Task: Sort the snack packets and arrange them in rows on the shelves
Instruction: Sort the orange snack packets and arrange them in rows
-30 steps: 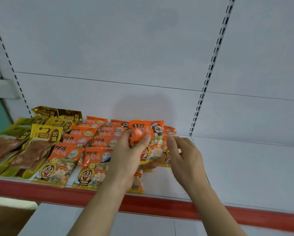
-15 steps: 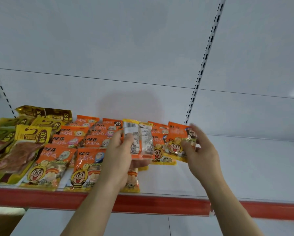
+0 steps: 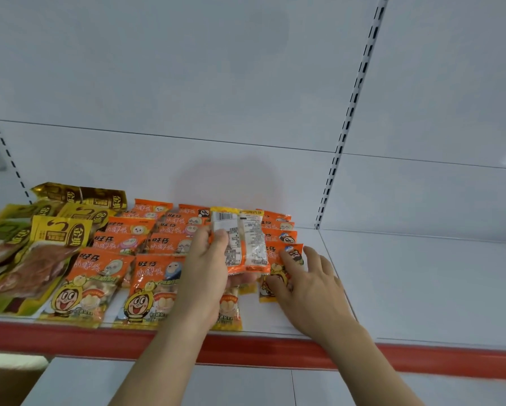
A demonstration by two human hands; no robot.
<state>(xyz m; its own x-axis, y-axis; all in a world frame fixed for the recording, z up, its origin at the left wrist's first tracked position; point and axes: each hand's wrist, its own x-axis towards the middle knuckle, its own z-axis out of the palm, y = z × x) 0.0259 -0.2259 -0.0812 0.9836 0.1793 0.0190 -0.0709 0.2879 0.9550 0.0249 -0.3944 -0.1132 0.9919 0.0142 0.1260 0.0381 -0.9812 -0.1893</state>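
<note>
Left hand (image 3: 208, 271) grip pinching an orange snack packet (image 3: 240, 241) back-side out above the shelf (image 3: 421, 288), right hand (image 3: 310, 282) at 3 o'clock of it, fingers spread, pressing another orange packet (image 3: 278, 271) flat, orange rows (image 3: 128, 259) at 9 o'clock.

Pretty bright, even light here; my hands throw a soft shadow on the back panel (image 3: 225, 183); edges bend, slightly soft overall.

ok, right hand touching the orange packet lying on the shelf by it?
Touching. In the head view, the right hand's straight fingers lie on the front of the orange packet that rests flat on the shelf, with no gap.
</note>
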